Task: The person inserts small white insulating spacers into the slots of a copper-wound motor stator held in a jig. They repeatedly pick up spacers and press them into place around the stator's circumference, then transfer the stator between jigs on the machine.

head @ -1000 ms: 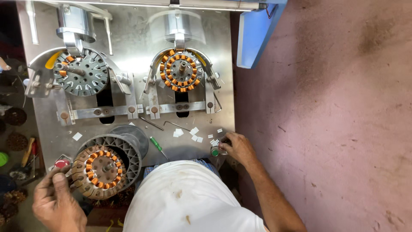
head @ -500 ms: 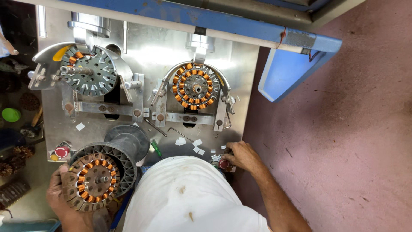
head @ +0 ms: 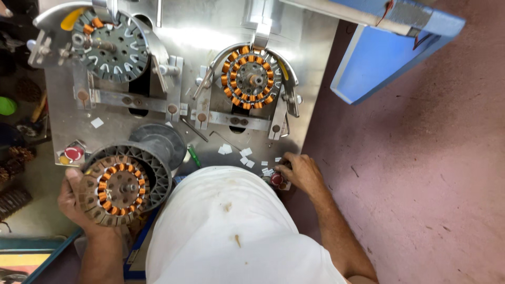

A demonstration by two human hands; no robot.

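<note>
Stator point(head: 117, 185) nearer; left hand point(head: 79, 202) part-hidden

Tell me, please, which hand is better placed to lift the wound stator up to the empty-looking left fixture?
Probably the left hand: it already grips the wound stator directly below the left fixture, while the right hand rests at the red button.

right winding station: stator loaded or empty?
Loaded. A stator with orange copper coils sits on the spindle inside the right fixture's curved metal guard.
</note>
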